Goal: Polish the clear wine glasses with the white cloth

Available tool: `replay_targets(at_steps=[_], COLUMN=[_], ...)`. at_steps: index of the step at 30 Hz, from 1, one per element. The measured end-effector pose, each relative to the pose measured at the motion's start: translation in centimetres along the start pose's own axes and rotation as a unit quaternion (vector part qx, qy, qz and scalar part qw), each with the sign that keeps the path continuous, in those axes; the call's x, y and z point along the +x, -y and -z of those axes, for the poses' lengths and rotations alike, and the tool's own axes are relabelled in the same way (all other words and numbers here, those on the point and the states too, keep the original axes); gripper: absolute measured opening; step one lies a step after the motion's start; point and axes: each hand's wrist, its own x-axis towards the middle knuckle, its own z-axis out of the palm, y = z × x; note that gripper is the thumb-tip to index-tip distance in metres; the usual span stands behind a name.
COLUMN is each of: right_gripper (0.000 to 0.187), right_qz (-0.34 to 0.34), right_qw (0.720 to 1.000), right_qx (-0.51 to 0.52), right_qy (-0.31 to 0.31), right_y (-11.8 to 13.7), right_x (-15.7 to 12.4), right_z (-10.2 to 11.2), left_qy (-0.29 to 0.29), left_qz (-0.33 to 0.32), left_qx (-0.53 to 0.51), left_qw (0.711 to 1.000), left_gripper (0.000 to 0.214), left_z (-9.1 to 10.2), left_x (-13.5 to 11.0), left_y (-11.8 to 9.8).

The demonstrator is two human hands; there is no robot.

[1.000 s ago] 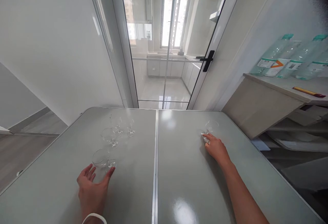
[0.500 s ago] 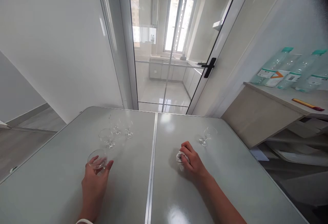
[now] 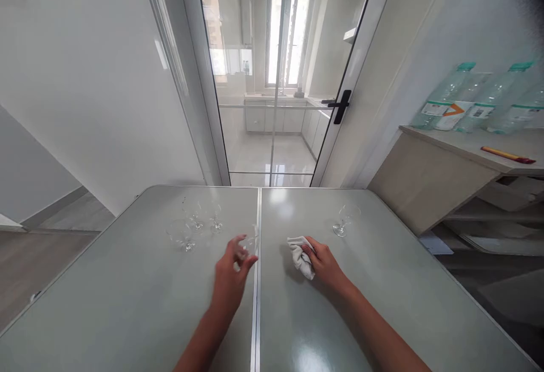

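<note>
My left hand point(image 3: 233, 264) is closed round a clear stemmed glass point(image 3: 251, 242), held tilted above the table near its centre seam; the fingers hide part of it. In my right hand point(image 3: 321, 258) is a crumpled white cloth point(image 3: 301, 256), gripped between thumb and fingers just right of the seam. On the left half of the table stand several more clear stemmed glasses point(image 3: 185, 241). Another stemmed glass point(image 3: 341, 227) stands alone on the right half, beyond my right hand.
The grey-green table point(image 3: 127, 292) has a metal strip down its middle. Behind it is a glass door point(image 3: 250, 151) with a black handle point(image 3: 341, 105). To the right, plastic bottles point(image 3: 476, 108) and a yellow-and-red stick point(image 3: 508, 155) lie on a shelf unit point(image 3: 442, 173).
My left hand has carried the glass from the left side to the table's middle, tilting it. The cloth in my right hand now hangs more unfolded. The view has shifted slightly.
</note>
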Motion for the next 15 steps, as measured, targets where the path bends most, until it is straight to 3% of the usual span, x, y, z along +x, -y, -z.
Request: replay_targets(at_steps=[3,6,9,12,15], right_gripper=[0.049,0.055,0.056,0.064,0.063], right_qz=[0.014,0.055,0.051,-0.046,-0.125], right_qw=[1.0,0.997,0.994,0.991,0.97], right_qx=[-0.011,-0.036,-0.056,-0.03,0.032], right_qy=[-0.02,-0.044,-0.073,-0.122,-0.205], right_y=[-0.1,0.4,0.5,-0.6,-1.4], right_x=[0.4,0.4,0.4,0.5,0.5], right_z=[0.6,1.3,1.6,1.7,1.8], left_qy=[0.043,0.064,0.083,0.116,0.142], left_qz=[-0.074,-0.118,-0.154,-0.194,-0.219], left_qx=[0.012,0.041,0.081,0.135,0.177], left_qw=[0.996,0.99,0.981,0.965,0.949], left_gripper=[0.046,0.051,0.055,0.058,0.059], left_z=[-4.2,-6.7,-7.2,-6.6,-6.1], left_x=[2.5,3.3,2.8,2.3,2.2], left_y=[-0.7,0.7,2.4,3.4,3.5])
